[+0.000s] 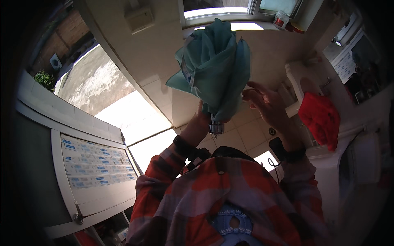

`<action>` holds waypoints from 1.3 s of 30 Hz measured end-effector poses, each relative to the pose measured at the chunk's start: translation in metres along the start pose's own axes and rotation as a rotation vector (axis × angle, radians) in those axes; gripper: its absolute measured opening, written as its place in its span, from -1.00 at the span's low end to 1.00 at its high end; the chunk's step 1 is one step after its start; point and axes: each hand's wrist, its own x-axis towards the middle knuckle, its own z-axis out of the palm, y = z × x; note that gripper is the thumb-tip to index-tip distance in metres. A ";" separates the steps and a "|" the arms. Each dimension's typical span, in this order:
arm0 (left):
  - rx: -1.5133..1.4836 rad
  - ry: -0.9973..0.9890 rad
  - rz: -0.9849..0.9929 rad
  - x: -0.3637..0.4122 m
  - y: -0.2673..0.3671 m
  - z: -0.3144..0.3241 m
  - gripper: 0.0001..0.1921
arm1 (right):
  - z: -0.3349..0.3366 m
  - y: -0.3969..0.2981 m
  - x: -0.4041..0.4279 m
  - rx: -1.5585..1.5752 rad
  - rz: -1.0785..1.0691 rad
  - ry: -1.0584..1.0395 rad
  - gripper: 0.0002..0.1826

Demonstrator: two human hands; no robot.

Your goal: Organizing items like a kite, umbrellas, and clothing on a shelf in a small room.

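A folded, gathered teal umbrella [215,67] with loose fabric panels is held up in front of me. Its shiny metallic handle end [216,128] points down towards my chest. My left hand [201,120] grips it low down, around the shaft and the lower fabric, with most of its fingers hidden behind the cloth. My right hand [264,100] is raised just to the right of the umbrella, fingers apart and slightly bent, holding nothing. A white strap or label with writing shows on the left side of the fabric.
On the right, a red cloth [320,120] hangs beside a white washbasin [298,73] and a mirror [357,64]. A jar [280,20] stands on the windowsill. At left is a white door [101,200] by a sunlit doorway; a drain [272,131] lies in the tiled floor.
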 end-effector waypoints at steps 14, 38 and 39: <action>0.819 0.752 -0.031 0.010 -0.016 0.063 -0.47 | 0.013 0.033 0.024 0.746 0.120 0.038 -0.38; 0.695 0.923 0.745 0.026 -0.008 0.069 -0.53 | 0.011 0.085 0.048 0.564 0.181 0.301 -0.48; 0.730 0.868 0.776 0.025 -0.005 0.061 -0.58 | 0.013 0.092 0.052 0.589 0.130 0.271 -0.48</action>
